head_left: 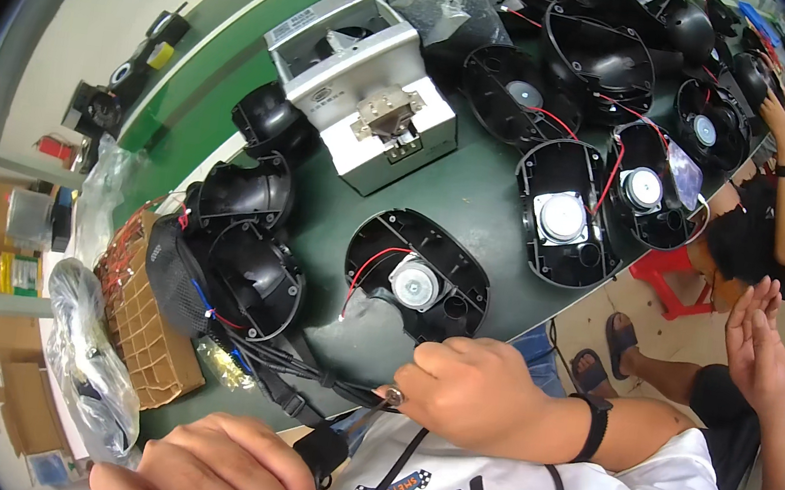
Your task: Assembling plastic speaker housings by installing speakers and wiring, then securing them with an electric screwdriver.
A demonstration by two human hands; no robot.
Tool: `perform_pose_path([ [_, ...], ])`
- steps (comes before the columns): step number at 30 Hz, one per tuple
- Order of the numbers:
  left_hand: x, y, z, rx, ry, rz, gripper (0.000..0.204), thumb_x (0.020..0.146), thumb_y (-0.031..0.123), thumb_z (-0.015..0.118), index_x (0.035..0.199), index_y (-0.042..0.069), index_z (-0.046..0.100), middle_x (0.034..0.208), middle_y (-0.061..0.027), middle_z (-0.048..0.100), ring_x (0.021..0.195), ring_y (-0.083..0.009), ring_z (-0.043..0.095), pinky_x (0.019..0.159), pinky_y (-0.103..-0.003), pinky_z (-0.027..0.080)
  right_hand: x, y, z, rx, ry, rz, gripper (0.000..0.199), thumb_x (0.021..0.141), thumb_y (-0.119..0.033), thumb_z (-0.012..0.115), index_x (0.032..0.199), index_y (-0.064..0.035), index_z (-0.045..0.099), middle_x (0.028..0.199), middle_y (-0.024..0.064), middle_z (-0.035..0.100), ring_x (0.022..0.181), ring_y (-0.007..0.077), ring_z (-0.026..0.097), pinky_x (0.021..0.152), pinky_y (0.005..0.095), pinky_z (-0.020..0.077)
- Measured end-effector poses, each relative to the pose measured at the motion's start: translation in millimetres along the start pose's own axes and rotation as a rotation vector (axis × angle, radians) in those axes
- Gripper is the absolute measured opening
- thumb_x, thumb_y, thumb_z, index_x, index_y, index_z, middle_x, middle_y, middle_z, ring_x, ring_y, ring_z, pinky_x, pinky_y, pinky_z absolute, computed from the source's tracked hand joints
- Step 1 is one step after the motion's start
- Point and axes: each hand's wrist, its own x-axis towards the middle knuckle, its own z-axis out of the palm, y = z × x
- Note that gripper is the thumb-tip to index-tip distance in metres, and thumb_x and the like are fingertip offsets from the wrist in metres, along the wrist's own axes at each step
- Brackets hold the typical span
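My right hand (pixel 472 394), with a black band at its wrist, is closed. A small round metal piece (pixel 391 397) shows at its fingertips. At the lower left my left hand (pixel 220 465) is curled closed; what it grips is mostly hidden. A thin shaft lies between the hands, beside a small black block (pixel 322 449) near the left fingers. Just beyond my right hand, an oval black speaker housing (pixel 378 238) lies open side up on the green table (pixel 398 201). It holds a round silver speaker driver (pixel 415 284) and a red wire.
A grey metal machine (pixel 380 115) stands at the back. Several black speaker housings (pixel 560 213) crowd the right. Black shells (pixel 254 281) and a cardboard divider box (pixel 158 333) are at left. A person's raised hand (pixel 759 338) and a red stool (pixel 670 282) are at right.
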Motion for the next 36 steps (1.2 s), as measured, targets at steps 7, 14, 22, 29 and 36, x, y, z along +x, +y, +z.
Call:
perform_pose_path([
  [7, -9, -10, 3, 0.074, 0.033, 0.078, 0.065, 0.096, 0.058, 0.060, 0.134, 0.009, 0.041, 0.083, -0.0088, 0.058, 0.063, -0.0227, 0.059, 0.055, -0.038, 0.053, 4, -2, 9, -0.061, -0.108, -0.001, 0.022, 0.078, -0.030, 0.078, 0.074, -0.0121, 0.065, 0.073, 0.0011, 0.051, 0.064, 0.0180, 0.060, 0.053, 0.0311, 0.0497],
  [14, -4, -12, 5, 0.098, 0.077, 0.147, 0.062, 0.096, 0.058, 0.061, 0.127, 0.007, 0.044, 0.076, -0.0081, 0.057, 0.056, -0.0207, 0.057, 0.051, -0.037, 0.053, 13, -5, 9, -0.095, -0.067, -0.013, 0.013, 0.076, -0.022, 0.071, 0.070, -0.0117, 0.066, 0.071, 0.0026, 0.056, 0.061, 0.0183, 0.062, 0.051, 0.0308, 0.0505],
  [22, -1, -18, 9, 0.032, 0.090, 0.301, 0.068, 0.091, 0.061, 0.065, 0.120, 0.002, 0.046, 0.071, -0.0070, 0.058, 0.053, -0.0205, 0.058, 0.050, -0.037, 0.054, 20, -13, 11, -0.122, -0.077, -0.042, 0.027, 0.085, -0.033, 0.073, 0.069, -0.0126, 0.066, 0.069, 0.0015, 0.057, 0.059, 0.0184, 0.063, 0.051, 0.0303, 0.0511],
  [29, 2, -20, 9, -0.055, 0.236, 0.202, 0.068, 0.094, 0.063, 0.060, 0.125, 0.004, 0.044, 0.078, -0.0084, 0.058, 0.059, -0.0213, 0.056, 0.057, -0.036, 0.050, 25, -10, -7, 0.022, 0.070, -0.070, 0.032, 0.087, -0.038, 0.072, 0.076, -0.0090, 0.066, 0.071, 0.0063, 0.062, 0.063, 0.0239, 0.068, 0.054, 0.0354, 0.0541],
  [36, 32, -26, -10, -0.239, 0.159, 0.118, 0.076, 0.087, 0.072, 0.062, 0.125, 0.007, 0.049, 0.074, -0.0053, 0.057, 0.059, -0.0196, 0.057, 0.057, -0.035, 0.049, 27, -3, -22, 0.205, 0.124, -0.019, 0.030, 0.086, -0.038, 0.076, 0.082, -0.0092, 0.069, 0.071, 0.0048, 0.056, 0.064, 0.0251, 0.063, 0.054, 0.0368, 0.0500],
])
